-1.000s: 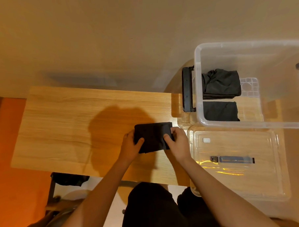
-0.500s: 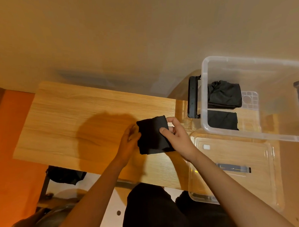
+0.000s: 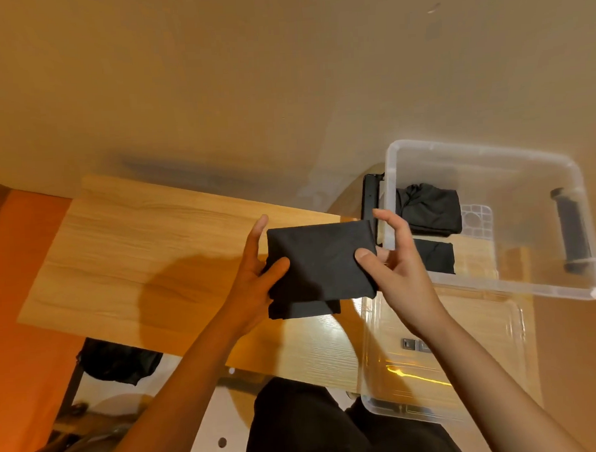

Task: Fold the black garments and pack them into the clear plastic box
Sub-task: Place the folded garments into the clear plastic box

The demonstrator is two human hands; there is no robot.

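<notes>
Holding a folded black cloth (image 3: pixel 320 262) up just left of the clear box (image 3: pixel 497 285), left hand (image 3: pixel 254 272) and right hand (image 3: pixel 390 259) both pinching it, ready for lowering in beside the two cloths (image 3: pixel 429 208) inside.

Left hand (image 3: pixel 254 279) and right hand (image 3: pixel 390 266) raised, each pinching.

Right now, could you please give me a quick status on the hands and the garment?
Both hands grip folded garment, lifted off table. Box open, two garments inside. Path clear.
</notes>
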